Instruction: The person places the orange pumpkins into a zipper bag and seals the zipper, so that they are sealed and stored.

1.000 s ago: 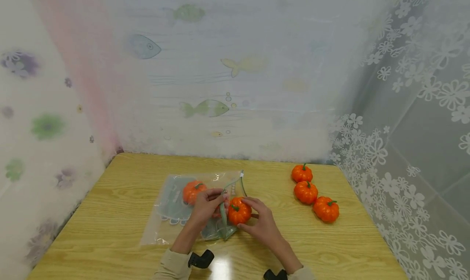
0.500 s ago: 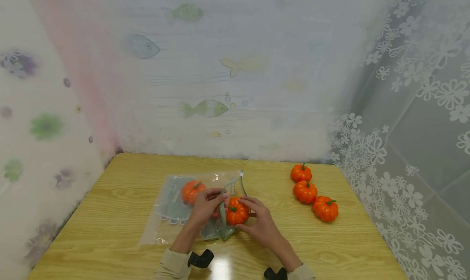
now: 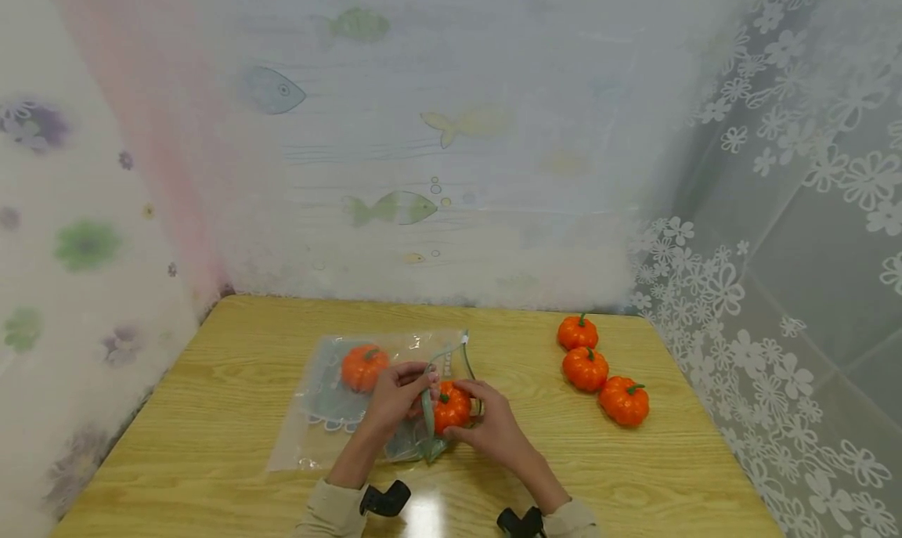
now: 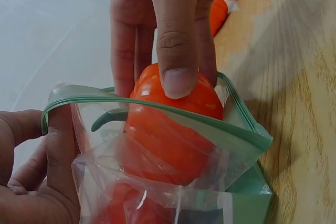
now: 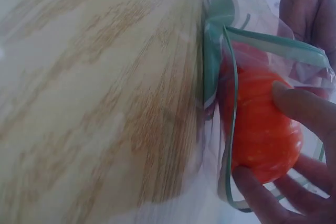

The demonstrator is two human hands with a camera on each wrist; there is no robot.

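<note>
A clear zip bag (image 3: 310, 452) with a green zip edge lies on the table, its mouth held apart toward the right. My left hand (image 3: 391, 401) pinches the upper edge of that mouth, as the left wrist view also shows. In my right hand (image 3: 496, 428) is a small orange pumpkin (image 4: 173, 129) with a green stem, gripped between thumb and fingers and partly inside the mouth. Another pumpkin (image 3: 364, 368) shows through the plastic deeper in the bag. Below the held one, a further red-orange shape (image 4: 128, 205) is seen through the film, partly hidden.
To the right on the wooden table (image 3: 690, 475) stand three more pumpkins, the back one (image 3: 578, 332), the middle one (image 3: 586, 368) and the front one (image 3: 624, 401). Patterned curtains (image 3: 451, 154) hang behind and at both sides of the table.
My right hand has moved left, carrying the pumpkin farther into the bag's mouth. The pumpkin deeper inside has shifted slightly left. My left hand keeps its pinch on the edge.
</note>
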